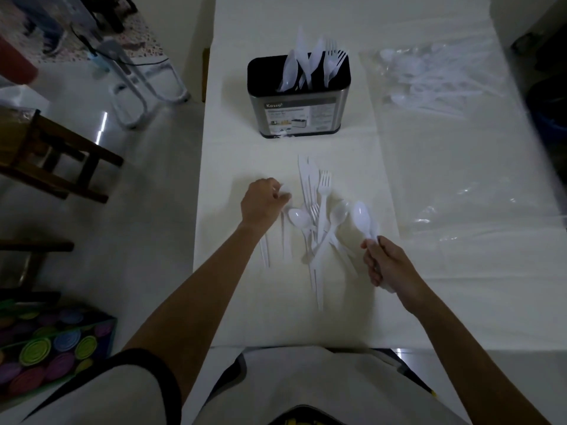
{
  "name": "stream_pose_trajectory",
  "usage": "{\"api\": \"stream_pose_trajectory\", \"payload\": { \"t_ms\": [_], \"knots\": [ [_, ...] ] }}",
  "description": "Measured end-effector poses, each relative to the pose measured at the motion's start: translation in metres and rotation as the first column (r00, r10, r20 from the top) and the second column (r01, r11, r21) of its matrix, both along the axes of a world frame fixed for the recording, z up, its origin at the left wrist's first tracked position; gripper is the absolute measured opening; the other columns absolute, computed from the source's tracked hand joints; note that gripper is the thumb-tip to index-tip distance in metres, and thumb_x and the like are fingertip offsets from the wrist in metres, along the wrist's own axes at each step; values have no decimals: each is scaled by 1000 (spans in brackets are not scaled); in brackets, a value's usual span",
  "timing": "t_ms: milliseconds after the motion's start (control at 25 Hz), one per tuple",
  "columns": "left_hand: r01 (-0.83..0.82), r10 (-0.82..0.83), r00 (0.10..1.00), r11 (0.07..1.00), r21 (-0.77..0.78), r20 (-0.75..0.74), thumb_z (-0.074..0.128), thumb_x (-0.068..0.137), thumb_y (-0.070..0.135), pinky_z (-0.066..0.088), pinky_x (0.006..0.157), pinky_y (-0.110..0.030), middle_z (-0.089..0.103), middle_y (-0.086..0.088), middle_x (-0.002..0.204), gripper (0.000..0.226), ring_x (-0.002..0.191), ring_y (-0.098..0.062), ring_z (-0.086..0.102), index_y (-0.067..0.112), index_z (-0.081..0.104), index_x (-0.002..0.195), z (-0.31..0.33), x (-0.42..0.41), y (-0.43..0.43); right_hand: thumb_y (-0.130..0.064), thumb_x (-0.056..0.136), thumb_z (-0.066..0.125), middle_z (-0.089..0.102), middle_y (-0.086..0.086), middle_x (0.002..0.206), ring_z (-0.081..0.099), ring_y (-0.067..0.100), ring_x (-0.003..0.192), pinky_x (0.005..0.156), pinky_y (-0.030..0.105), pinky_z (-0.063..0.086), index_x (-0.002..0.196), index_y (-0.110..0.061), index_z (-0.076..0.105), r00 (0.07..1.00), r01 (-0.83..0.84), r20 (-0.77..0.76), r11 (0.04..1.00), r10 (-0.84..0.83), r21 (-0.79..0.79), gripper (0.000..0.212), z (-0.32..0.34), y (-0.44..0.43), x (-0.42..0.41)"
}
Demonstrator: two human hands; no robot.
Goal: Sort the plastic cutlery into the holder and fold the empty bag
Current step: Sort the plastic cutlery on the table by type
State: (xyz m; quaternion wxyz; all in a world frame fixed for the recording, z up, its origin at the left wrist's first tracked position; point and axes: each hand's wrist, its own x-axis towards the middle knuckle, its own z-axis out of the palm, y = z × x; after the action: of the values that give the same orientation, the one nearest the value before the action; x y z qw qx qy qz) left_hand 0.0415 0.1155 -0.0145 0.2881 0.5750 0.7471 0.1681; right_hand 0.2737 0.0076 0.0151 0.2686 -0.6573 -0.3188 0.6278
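Observation:
A black and steel cutlery holder (299,116) stands in the middle of the white table, with white plastic spoons, knives and forks upright in it. Nearer to me lies a loose pile of white cutlery (319,216): knives, forks and spoons. My right hand (388,265) grips the handle of a white spoon (362,217), bowl pointing away from me, just right of the pile. My left hand (260,202) is at the pile's left edge, fingers curled, pinching a white piece of cutlery (287,191). A clear plastic bag (429,78) holding more cutlery lies at the far right.
An empty clear bag (478,210) lies flat on the table's right side. Left of the table are a wooden chair (58,154), a white metal frame (138,87) and a box with coloured circles (52,345) on the floor.

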Motion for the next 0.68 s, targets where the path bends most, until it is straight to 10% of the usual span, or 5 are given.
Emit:
{"api": "stream_pose_trajectory", "payload": {
  "t_ms": [400, 680],
  "knots": [
    [-134, 87, 985, 925, 355, 146, 65, 86, 18, 41, 62, -10, 66, -2, 79, 15, 62, -8, 56, 4, 70, 86, 30, -24, -11, -17, 100, 40, 50, 0, 64, 44, 12, 51, 49, 23, 36, 91, -11, 57, 998, -39, -46, 998, 42, 57, 20, 2, 15, -9],
    [-210, 141, 820, 976, 62, 554, 73, 79, 7, 45, 50, -12, 65, 2, 64, 6, 44, 0, 56, 5, 68, 80, 42, 29, -29, -15, 102, 36, 71, 9, 87, 68, 26, 76, 67, 32, 55, 98, -8, 59, 972, -130, -190, 990, 139, 60, 24, 9, 26, -39]
  ]
}}
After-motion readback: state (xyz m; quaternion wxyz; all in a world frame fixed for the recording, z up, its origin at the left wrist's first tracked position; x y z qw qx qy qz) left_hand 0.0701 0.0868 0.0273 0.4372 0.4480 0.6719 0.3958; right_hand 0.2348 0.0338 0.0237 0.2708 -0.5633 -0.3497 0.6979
